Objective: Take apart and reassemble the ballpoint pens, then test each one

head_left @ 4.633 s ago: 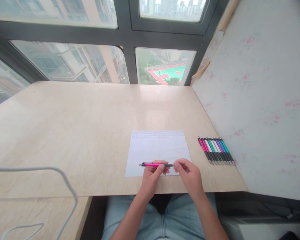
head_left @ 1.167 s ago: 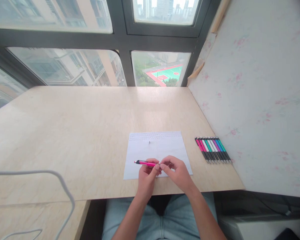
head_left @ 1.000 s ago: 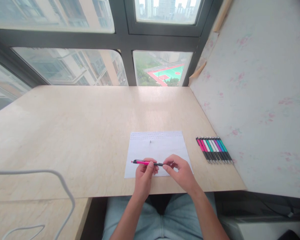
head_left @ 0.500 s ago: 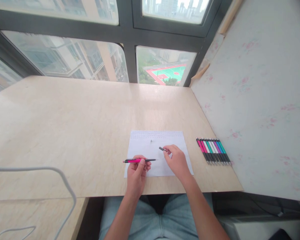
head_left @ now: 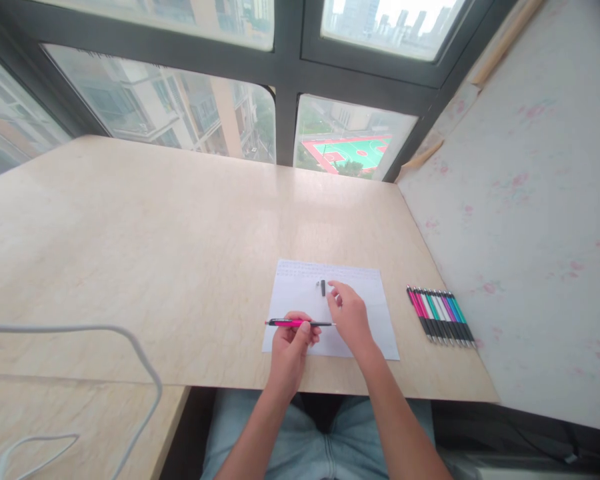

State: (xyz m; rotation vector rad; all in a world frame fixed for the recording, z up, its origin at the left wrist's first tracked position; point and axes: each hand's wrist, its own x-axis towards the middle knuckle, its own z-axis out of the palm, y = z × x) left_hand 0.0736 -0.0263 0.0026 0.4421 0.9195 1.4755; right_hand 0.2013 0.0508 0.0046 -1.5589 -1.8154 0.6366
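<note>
Left hand (head_left: 290, 343): is pinching the pen (head_left: 291, 323) between thumb and fingers, above the lower part of the paper (head_left: 375, 330).
Pen: is lying about level in that grasp, its pink barrel and clip end pointing left, its bare front (head_left: 325, 324) aiming right, close beside the right hand (head_left: 351, 317); whether the two are touching, I cannot tell.
Right hand: is hovering over the paper with thumb and forefinger parted, nothing showing between them, the other fingers curling under.
Sleeve (head_left: 323, 288): is resting on the paper, short and black, just left of the right forefinger and seemingly apart from it.
Tip (head_left: 317, 285): is sitting just left of the sleeve, too small to make out well.
Step in hand: seems to be stripping the pen, sleeve and tip already off.
Next move: is probably calling for the right fingers to close lightly on the bare front while the left is steadying the barrel, without bending the thin end or knocking the loose parts.
Row of pens (head_left: 441, 316): is lying on the desk (head_left: 180, 260), right of the paper, neither hand touching it.
</note>
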